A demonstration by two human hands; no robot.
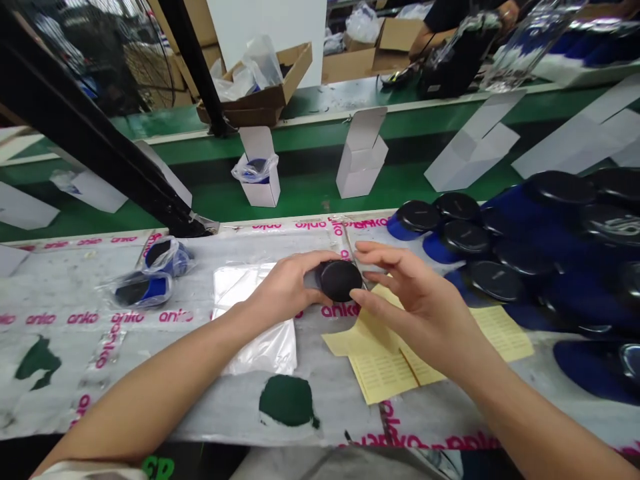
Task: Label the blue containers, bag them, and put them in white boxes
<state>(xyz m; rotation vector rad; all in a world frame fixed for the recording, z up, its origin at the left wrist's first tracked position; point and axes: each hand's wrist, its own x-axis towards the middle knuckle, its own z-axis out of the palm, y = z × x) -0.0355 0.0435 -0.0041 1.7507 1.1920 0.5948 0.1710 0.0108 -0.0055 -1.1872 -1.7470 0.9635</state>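
Note:
My left hand [286, 285] is wrapped round a small cylindrical container [341, 281], its black round end turned towards me and most of its body hidden by my fingers. Just to the right, my right hand [415, 303] has its fingers spread, the thumb tip close to the black end; I cannot tell whether it touches. Below that hand lie yellow printed sticker sheets [380, 370]. A stack of clear plastic bags [273, 347] lies under my left forearm. Many blue containers with black tops [495, 280] stand grouped on the right.
Two bagged blue containers [143, 288] lie at left. A black metal post [115, 140] slants across the left side. Behind, a green conveyor [305, 183] carries open white boxes [361, 163], one holding a bagged item. Further back are a cardboard box [293, 77] and another person's arm [435, 40].

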